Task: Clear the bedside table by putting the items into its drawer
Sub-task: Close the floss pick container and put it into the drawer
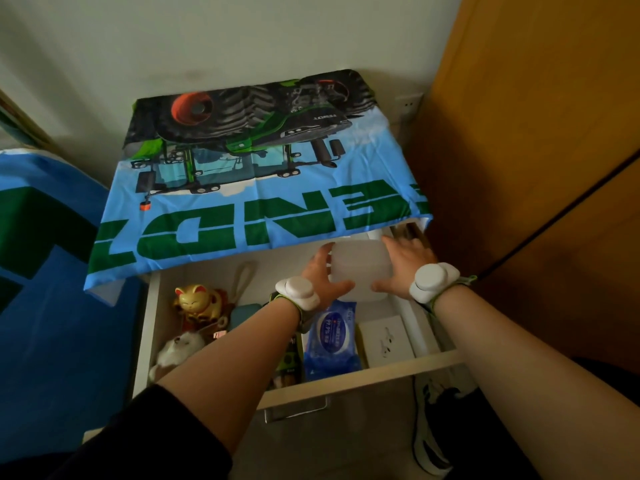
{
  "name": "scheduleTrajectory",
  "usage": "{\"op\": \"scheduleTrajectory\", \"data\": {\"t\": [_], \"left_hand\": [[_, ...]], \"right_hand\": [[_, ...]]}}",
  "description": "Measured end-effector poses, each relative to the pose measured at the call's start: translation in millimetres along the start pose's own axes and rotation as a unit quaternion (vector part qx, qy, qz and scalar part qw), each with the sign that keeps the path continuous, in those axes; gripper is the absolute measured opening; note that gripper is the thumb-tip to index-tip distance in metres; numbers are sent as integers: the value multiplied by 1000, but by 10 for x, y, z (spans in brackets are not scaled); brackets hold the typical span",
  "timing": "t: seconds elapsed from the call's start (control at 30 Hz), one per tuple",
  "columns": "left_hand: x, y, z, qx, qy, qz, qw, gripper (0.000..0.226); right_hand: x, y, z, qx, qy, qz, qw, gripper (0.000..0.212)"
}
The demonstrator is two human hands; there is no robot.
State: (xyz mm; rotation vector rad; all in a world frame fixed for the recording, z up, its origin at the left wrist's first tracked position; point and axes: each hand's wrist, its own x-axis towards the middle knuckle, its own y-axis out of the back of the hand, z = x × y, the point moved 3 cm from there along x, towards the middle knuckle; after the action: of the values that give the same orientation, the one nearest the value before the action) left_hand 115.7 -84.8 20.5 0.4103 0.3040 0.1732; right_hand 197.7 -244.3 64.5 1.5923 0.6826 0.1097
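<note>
We log a translucent white box (360,268), upright at the back right of the open drawer (346,382). Inside lie a gold cat figurine (197,303), blue wipes pack (332,341) and white earbuds box (386,339).

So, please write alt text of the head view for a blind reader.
Left hand and right hand hold a translucent white plastic box at the back of an open white drawer. Inside lie a gold cat figurine, a blue wipes pack and a white carton. A blue tractor-print cloth covers the table.

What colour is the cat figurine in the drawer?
The cat figurine is gold; the head view shows it.
</note>
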Motion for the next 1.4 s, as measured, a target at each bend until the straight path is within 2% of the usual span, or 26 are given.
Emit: {"op": "scheduleTrajectory", "data": {"t": [0.07,0.2,0.33,0.4,0.5,0.7,0.83,1.1,1.2,1.4], "left_hand": [[-49,-30,8,-5,-5,1,1000,79],[-76,-51,32,14,-16,-12,1000,80],[-131,-55,-66,199,4,-57,978,102],[-168,-52,-148,293,17,-69,954,97],[-216,-18,-260,348,41,-75,933,79],[-294,33,-278,357,77,-24,931,45],[-304,15,-202,269,64,-6,961,35],[-365,32,-194,262,24,17,965,39],[-451,107,-140,257,15,27,966,49],[-856,395,-73,244,-27,23,969,61]], "right_hand": [[7,-59,9,-21,8,6,1000,104],[43,-68,7,6,36,2,999,104],[58,-2,0,-26,52,46,997,102],[54,54,-13,-33,61,84,994,94],[17,95,-44,-40,74,107,991,84],[-46,-52,-111,-89,93,20,991,77],[-77,-202,-119,-121,104,-9,987,71],[-138,-233,-122,-104,107,-57,987,101],[-203,-163,-161,-81,106,-39,990,101],[-527,-175,-390,-10,170,18,985,94]]}}
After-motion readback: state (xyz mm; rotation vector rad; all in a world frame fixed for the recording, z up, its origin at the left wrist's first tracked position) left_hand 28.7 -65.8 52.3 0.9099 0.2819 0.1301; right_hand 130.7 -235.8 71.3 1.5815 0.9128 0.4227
